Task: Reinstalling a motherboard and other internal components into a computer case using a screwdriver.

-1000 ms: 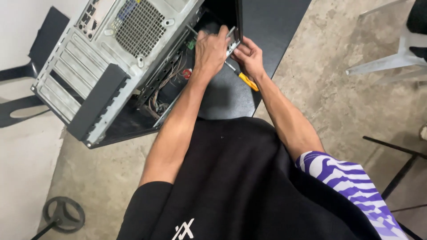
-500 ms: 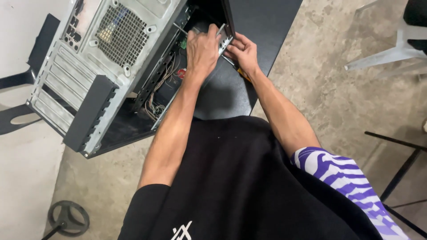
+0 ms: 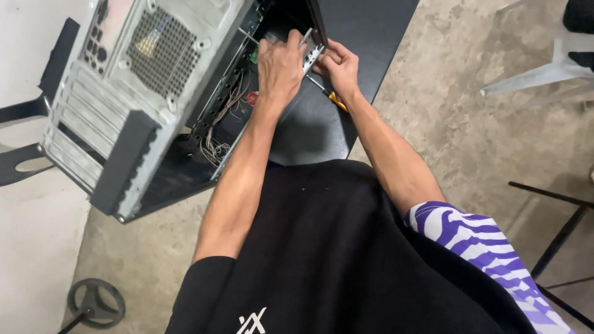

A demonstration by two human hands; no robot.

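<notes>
Head view, looking down past a black shirt: both hands meet at the far open side of a grey computer case [image 3: 154,105]. The left hand [image 3: 279,65] is laid over a pale metal bracket [image 3: 309,52] at the case's opening, fingers curled on it, apparently to steady it. The right hand [image 3: 337,65] is closed around a screwdriver [image 3: 331,98] whose yellow handle pokes out below the palm, the shaft angled up toward the bracket, so one hand braces while the other works the tool.

The case lies tilted on a dark surface [image 3: 371,37], its perforated fan grille and rear slots facing left, loose wires [image 3: 216,139] showing inside. A small red round piece sits among the wires; no readable label can be made out. A purple-and-white striped cloth [image 3: 476,247] lies near right, chair legs [image 3: 557,247] beyond it on the concrete floor [image 3: 464,124].
</notes>
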